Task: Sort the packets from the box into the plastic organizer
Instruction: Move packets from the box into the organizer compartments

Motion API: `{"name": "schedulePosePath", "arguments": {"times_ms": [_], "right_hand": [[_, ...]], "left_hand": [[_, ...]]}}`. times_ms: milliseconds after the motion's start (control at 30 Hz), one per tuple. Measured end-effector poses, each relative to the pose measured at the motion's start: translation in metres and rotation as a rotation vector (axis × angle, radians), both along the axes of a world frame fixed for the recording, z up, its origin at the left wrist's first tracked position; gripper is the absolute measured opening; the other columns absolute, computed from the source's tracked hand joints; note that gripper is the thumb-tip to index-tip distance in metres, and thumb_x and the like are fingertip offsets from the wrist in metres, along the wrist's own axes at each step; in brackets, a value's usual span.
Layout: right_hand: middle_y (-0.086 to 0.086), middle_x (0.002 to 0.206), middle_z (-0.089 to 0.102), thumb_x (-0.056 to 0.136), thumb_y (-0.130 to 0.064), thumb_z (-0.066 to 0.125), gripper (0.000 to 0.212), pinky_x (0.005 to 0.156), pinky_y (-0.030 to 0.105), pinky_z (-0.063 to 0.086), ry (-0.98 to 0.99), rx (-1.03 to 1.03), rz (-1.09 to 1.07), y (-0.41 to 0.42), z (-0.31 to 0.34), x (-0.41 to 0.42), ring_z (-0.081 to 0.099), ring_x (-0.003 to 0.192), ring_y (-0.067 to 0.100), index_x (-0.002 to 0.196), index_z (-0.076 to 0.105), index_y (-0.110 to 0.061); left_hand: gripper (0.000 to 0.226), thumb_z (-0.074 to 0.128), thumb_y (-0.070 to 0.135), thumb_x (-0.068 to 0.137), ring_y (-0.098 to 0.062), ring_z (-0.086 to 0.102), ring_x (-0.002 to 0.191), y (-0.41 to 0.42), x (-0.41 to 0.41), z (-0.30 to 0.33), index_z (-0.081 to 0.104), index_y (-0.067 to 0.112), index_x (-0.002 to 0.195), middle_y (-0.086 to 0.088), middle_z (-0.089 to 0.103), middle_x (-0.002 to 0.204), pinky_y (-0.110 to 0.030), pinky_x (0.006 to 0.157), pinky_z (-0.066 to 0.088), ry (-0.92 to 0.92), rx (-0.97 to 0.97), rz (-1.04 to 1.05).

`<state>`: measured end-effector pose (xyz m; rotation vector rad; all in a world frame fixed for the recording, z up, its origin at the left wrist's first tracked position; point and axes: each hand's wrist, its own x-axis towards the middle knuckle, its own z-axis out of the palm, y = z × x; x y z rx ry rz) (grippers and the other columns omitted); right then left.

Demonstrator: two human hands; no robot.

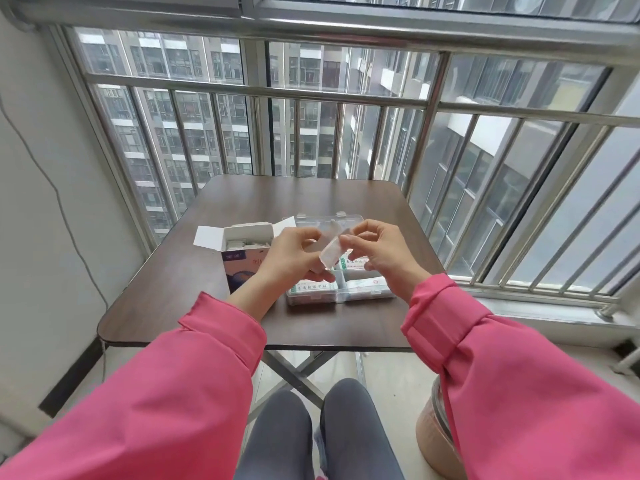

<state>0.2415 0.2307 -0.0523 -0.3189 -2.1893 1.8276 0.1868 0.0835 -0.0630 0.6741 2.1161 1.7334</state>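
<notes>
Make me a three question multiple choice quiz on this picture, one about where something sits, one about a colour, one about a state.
1. Where does the box stand relative to the plastic organizer?
A left of it
B right of it
C inside it

2. What colour are the sleeves?
A grey
B pink
C white

3. How is the packet held?
A lying loose on the table
B left hand alone
C both hands, right hand too

Answers: A, the opened box is left; B, both are pink; C, fingers of each hand pinch it.
</notes>
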Motion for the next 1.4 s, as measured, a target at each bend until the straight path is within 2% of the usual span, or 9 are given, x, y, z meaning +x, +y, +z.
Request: {"name": "schedulePosePath", "arguments": {"times_ms": [200,300,467,667,767,933,1067,1200,1400], "right_hand": [[-0.003,0.065,0.065,0.078,-0.002,0.072,0.024,0.044,0.016,0.044,0.031,-0.099,-0.044,0.004,-0.006,0.003,0.061,0.049,0.005,0.094,0.059,-0.014],[-0.006,0.059,0.066,0.079,0.004,0.069,0.016,0.050,0.019,0.049,0.078,-0.121,-0.050,0.005,-0.012,0.001,0.061,0.050,0.005,0.080,0.063,-0.011],[0.000,0.060,0.066,0.078,0.005,0.069,0.015,0.066,0.020,0.055,0.142,-0.229,0.002,0.010,-0.017,0.000,0.064,0.060,0.009,0.073,0.063,-0.008],[0.004,0.064,0.064,0.082,0.017,0.051,0.024,0.070,0.017,0.053,0.107,-0.298,0.066,0.022,-0.016,0.002,0.062,0.063,0.010,0.072,0.059,-0.003],[0.002,0.060,0.064,0.086,0.015,0.040,0.027,0.062,0.015,0.051,0.101,-0.365,0.063,0.030,-0.013,0.001,0.059,0.058,0.009,0.072,0.058,0.000],[0.011,0.072,0.061,0.078,0.006,0.067,0.014,0.067,0.018,0.050,0.056,-0.195,0.026,0.044,-0.021,-0.001,0.059,0.066,0.015,0.074,0.060,-0.005],[0.012,0.073,0.060,0.073,0.014,0.068,0.021,0.061,0.018,0.052,0.058,-0.195,-0.042,0.058,-0.021,-0.005,0.061,0.062,0.013,0.076,0.058,-0.004],[0.012,0.078,0.058,0.074,0.015,0.067,0.034,0.069,0.026,0.055,0.032,-0.112,-0.017,0.070,-0.020,-0.011,0.061,0.072,0.021,0.095,0.062,-0.012],[0.010,0.074,0.062,0.081,0.000,0.068,0.015,0.058,0.027,0.055,-0.009,0.132,-0.007,0.087,-0.020,-0.029,0.064,0.066,0.021,0.082,0.065,-0.015]], "left_hand": [[0.027,0.040,0.019,0.101,-0.011,0.060,0.067,0.002,0.001,-0.004,0.062,0.003,0.098,-0.013,0.062,0.087,-0.018,0.057,0.052,-0.141,0.058,-0.060],[0.031,0.037,0.027,0.102,-0.015,0.064,0.071,0.004,0.004,0.000,0.061,0.010,0.096,-0.014,0.066,0.089,-0.019,0.055,0.053,-0.373,0.133,-0.050],[0.032,0.044,0.032,0.098,-0.029,0.066,0.088,0.003,0.004,-0.001,0.058,0.007,0.112,-0.019,0.065,0.096,-0.030,0.076,0.057,-0.551,0.146,-0.144],[0.022,0.055,0.002,0.091,-0.004,0.045,0.067,0.020,0.001,-0.007,0.066,0.009,0.110,-0.002,0.058,0.083,-0.009,0.058,0.041,-0.277,0.178,-0.137],[0.027,0.060,-0.006,0.085,-0.010,0.050,0.072,0.030,0.001,-0.011,0.069,0.018,0.094,-0.005,0.063,0.082,-0.017,0.068,0.042,-0.147,0.156,-0.050],[0.029,0.070,0.002,0.080,-0.003,0.062,0.083,0.045,-0.005,-0.013,0.067,0.015,0.106,0.001,0.068,0.095,-0.016,0.081,0.048,-0.056,0.101,-0.009],[0.035,0.063,0.014,0.089,-0.004,0.063,0.084,0.059,-0.010,-0.017,0.059,0.001,0.121,-0.007,0.065,0.106,-0.012,0.075,0.051,-0.149,0.119,-0.053],[0.030,0.052,-0.005,0.091,-0.008,0.063,0.066,0.071,-0.019,-0.019,0.056,-0.006,0.121,-0.018,0.061,0.103,-0.014,0.069,0.054,-0.137,0.079,0.063],[0.023,0.055,-0.003,0.090,-0.021,0.063,0.078,0.093,-0.031,-0.019,0.063,0.001,0.111,-0.011,0.064,0.092,-0.036,0.090,0.053,0.039,-0.061,0.141]]}}
